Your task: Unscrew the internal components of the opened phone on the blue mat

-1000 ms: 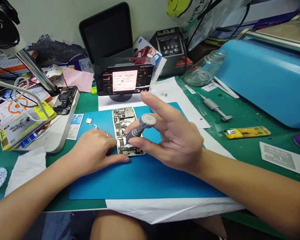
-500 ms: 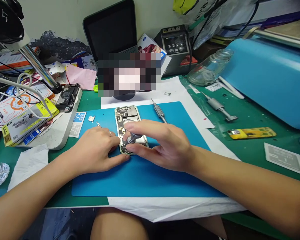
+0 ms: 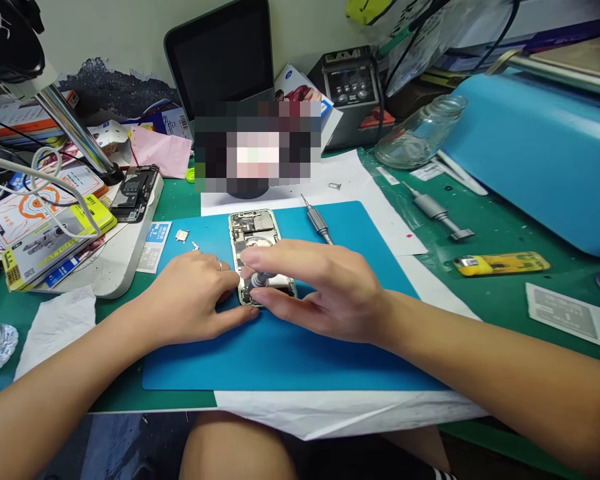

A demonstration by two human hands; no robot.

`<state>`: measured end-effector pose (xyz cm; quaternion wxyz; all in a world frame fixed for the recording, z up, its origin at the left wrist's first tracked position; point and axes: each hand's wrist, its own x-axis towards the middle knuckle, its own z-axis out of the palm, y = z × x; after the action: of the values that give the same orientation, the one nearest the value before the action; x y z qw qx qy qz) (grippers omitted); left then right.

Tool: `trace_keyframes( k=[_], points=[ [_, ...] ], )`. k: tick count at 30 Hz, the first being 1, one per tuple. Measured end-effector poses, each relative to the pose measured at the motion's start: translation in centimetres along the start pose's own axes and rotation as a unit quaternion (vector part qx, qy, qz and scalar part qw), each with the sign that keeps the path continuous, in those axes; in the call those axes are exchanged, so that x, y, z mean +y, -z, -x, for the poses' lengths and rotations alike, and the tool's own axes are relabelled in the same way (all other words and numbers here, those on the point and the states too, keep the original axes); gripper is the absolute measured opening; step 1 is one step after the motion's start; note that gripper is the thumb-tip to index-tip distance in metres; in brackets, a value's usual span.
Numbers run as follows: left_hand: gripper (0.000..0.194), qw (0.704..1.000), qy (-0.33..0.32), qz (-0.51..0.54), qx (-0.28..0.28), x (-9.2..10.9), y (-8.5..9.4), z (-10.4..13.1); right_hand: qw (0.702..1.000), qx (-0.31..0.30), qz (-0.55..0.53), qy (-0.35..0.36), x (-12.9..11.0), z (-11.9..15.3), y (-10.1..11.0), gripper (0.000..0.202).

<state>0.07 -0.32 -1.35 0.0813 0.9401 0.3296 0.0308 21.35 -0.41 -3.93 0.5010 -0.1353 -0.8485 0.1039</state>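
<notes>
An opened smartphone [image 3: 254, 227] lies on the blue mat [image 3: 280, 363], its inner boards and screws exposed. At its lower left edge my left hand [image 3: 196, 293], a ring on one finger, steadies it with bent fingers and the thumb at the bottom corner. Over the phone's lower half my right hand [image 3: 325, 287] holds a small grey screwdriver [image 3: 261, 279] between thumb and fingers; its tip is hidden. A second screwdriver [image 3: 317, 220] rests on the mat beyond the right hand. Small metal parts [image 3: 182, 235] sit at the mat's upper left.
Boxes [image 3: 55, 233] and another opened phone [image 3: 136, 193] rest on a white device at left. To the right are a glass jar [image 3: 420, 137], a third screwdriver [image 3: 435, 212] and a yellow cutter-like tool [image 3: 503, 263]. A dark screen [image 3: 220, 67] stands behind.
The right hand's fingers have shifted slightly around the screwdriver, with the index fingertip a little further left. The left hand and phone keep their places; the whole view has moved a touch.
</notes>
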Motion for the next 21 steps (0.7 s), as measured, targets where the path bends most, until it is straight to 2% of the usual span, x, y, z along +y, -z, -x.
trace_keyframes(
  k=[8,15,21],
  points=[
    [0.039,1.000,0.008,0.012,-0.019,-0.02,0.14,-0.01,1.000,0.000,-0.016,-0.013,-0.16,-0.27,0.10,0.034],
    [0.042,1.000,0.010,-0.005,-0.016,-0.07,0.04,0.01,1.000,-0.001,0.009,0.006,0.05,-0.10,0.15,0.032],
    [0.039,1.000,0.013,0.000,-0.023,0.03,0.09,0.04,1.000,0.004,0.021,-0.004,-0.17,-0.18,0.05,0.039]
  ],
)
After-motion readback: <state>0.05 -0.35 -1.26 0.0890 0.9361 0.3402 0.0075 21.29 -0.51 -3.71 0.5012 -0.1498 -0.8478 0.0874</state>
